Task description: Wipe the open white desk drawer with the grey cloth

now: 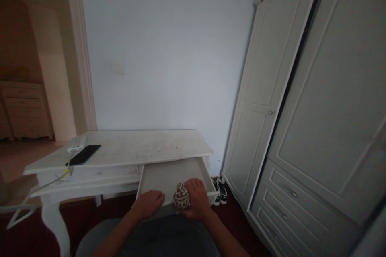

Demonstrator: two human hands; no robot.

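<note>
A white drawer [171,174] is pulled out of the white desk [144,144], and its bare bottom shows. My right hand [198,200] grips a bundled brown-and-white patterned cloth [181,196] over the drawer's front edge. Whether the bundle touches the drawer front, I cannot tell. My left hand [149,204] is at the drawer's front left corner, with its fingers curled in and nothing seen in them. The front of the drawer is partly hidden by both hands.
A dark phone [84,155] and a white box-like device [77,143] with a cable [39,188] lie on the desk's left end. Dark shoes [221,190] stand on the floor right of the desk. A tall white wardrobe [256,88] borders the right side.
</note>
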